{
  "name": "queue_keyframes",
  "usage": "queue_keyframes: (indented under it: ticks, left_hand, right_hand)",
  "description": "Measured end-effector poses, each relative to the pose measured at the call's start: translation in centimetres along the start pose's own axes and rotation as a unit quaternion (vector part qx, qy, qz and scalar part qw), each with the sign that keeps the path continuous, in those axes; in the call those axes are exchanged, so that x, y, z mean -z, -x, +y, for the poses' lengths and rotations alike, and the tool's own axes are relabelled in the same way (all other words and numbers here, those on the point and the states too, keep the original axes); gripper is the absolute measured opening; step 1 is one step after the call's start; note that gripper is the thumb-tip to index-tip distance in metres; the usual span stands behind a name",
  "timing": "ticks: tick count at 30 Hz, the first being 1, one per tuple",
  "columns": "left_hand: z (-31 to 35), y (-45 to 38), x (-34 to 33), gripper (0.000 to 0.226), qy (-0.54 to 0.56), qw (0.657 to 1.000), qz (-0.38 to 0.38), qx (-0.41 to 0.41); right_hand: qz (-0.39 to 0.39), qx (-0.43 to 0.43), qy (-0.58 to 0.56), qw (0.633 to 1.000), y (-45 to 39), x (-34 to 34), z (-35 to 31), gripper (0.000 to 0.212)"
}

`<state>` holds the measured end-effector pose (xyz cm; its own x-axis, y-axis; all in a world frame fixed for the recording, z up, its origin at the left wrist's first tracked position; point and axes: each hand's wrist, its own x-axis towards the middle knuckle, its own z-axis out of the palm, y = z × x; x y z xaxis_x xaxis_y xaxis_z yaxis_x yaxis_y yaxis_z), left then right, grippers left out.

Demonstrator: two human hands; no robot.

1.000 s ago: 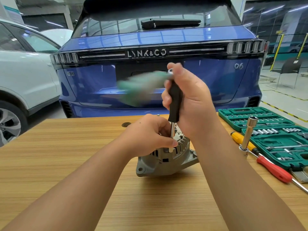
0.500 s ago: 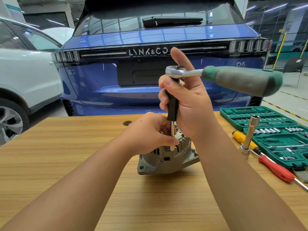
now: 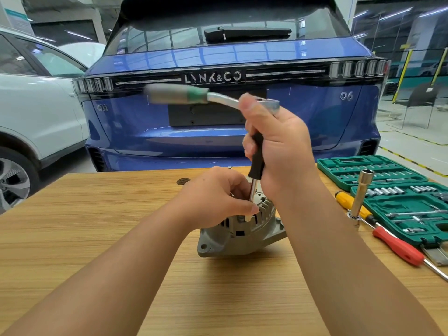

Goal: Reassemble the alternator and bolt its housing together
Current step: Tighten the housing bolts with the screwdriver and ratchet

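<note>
Behind wooden table (image 3: 97, 226), blue car (image 3: 230, 132)

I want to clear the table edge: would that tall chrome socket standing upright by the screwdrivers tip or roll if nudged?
Probably yes. The tall socket stands upright on a narrow base, so a sideways nudge would likely topple it. Being round and smooth, it would likely roll on the table, perhaps stopped by the yellow screwdriver beside it. It looks like rigid metal.
</note>
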<state>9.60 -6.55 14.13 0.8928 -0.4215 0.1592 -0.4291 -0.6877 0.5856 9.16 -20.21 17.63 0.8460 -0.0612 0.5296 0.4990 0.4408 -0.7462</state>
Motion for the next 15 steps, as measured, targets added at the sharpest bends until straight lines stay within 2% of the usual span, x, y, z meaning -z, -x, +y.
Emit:
queue_keyframes:
  ticks: [2,4,5,7,9,11,13,15]
  left_hand:
    - [0.0,0.0,0.0,0.016,-0.006,1.0,0.001,0.0]
    - [0.0,-0.1,0.1,0.016,-0.007,1.0,0.004,-0.001]
    - [0.0,-0.1,0.1,0.016,-0.006,1.0,0.003,0.0]
    - [0.0,-0.1,0.1,0.015,0.001,1.0,0.0,0.0]
    - [0.0,-0.1,0.2,0.014,0.01,1.0,-0.004,-0.003]
    - [0.0,0.1,0.2,0.013,0.012,1.0,-0.011,-0.005]
    - [0.1,0.1,0.2,0.014,0.013,1.0,-0.012,-0.006]
    - [0.0,0.1,0.2,0.013,0.013,1.0,-0.009,-0.008]
  right_hand:
    - [0.018,-0.011,0.032,0.999,-0.2,0.3,0.0,0.014]
    - [-0.039,-0.052,-0.024,0.998,-0.2,0.7,-0.2,0.01]
    - [-0.068,-0.059,-0.055,0.994,-0.3,0.9,-0.2,0.021]
    - [-0.112,-0.018,-0.061,0.992,-0.2,1.0,0.1,0.039]
    - [-0.144,0.045,-0.029,0.988,0.1,0.6,0.5,0.043]
    - [-0.156,0.072,-0.003,0.985,0.4,0.2,0.8,0.044]
    - [-0.154,0.066,-0.001,0.986,0.4,0.1,0.8,0.044]
    - [-0.171,0.034,-0.055,0.983,0.4,0.3,0.6,0.042]
